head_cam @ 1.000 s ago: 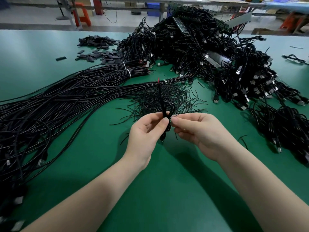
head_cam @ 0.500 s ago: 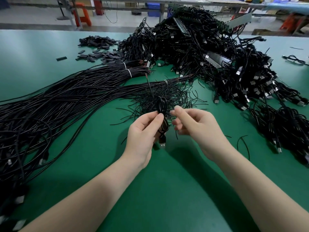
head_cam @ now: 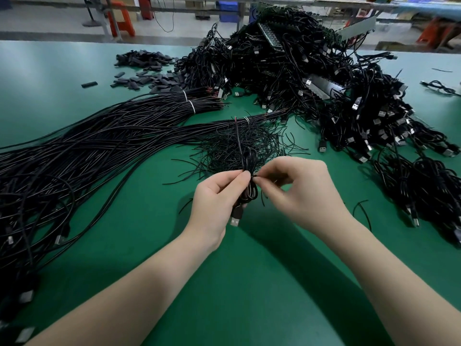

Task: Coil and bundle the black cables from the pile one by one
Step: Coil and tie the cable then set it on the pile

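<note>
Two hands meet at the waist of one coil [head_cam: 249, 168], held above the tabletop [head_cam: 249, 283] just near the tie heap [head_cam: 239, 146]; left hand [head_cam: 214, 203] pinches the coil, its long axis upright, plug [head_cam: 235, 217] hanging low; right hand [head_cam: 299, 191], touching it from the right, pinches what looks like a tie at the waist; twisting it shut seems next.

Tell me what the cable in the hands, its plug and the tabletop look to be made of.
Cable: black rubbery or plastic sheath, slightly glossy, bends in tight loops. Plug: silvery metal shell, bright sheen, on a black, likely plastic body. Tabletop: smooth green mat, probably rubber or vinyl, soft dull reflections.
</note>
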{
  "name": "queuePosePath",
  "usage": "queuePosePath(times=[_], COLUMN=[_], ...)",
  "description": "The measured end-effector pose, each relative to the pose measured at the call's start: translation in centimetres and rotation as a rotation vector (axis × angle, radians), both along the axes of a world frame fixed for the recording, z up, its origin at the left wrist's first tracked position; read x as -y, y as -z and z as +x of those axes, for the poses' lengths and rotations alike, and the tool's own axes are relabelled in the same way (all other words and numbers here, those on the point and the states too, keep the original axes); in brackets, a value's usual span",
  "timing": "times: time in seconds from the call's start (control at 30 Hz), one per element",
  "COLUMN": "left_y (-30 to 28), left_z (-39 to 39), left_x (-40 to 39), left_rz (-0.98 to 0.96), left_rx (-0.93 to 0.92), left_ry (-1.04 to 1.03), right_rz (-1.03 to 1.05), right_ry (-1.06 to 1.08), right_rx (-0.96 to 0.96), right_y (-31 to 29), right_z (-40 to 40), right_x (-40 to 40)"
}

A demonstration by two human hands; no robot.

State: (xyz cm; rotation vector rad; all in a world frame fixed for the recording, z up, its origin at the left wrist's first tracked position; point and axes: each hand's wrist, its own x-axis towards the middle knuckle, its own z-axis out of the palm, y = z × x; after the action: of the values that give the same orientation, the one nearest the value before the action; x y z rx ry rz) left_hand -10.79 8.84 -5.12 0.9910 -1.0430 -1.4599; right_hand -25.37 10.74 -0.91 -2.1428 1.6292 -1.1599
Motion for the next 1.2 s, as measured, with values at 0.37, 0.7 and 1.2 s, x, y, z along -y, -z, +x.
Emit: queuePosePath(times=[0.37, 0.7, 1.2], left_y=[0.1, 0.5, -0.3], left_z=[0.1, 0.2, 0.1], left_x=[0.0, 0.1, 0.0], left_rz=[0.011, -0.089, -0.012], left_rx=[-0.040, -0.067, -0.023], left_ry=[-0.017, 0.012, 0.036], right_rz=[-0.292, 0.692, -0.487], right_ry=[0.010, -0.080, -0.016], right_rx=[-0.255, 0.890, -0.385], right_y=[1.6, 0.4, 2.0], right_z=[0.0, 0.2, 0.9], right_x=[0.1, 0.3, 0.1])
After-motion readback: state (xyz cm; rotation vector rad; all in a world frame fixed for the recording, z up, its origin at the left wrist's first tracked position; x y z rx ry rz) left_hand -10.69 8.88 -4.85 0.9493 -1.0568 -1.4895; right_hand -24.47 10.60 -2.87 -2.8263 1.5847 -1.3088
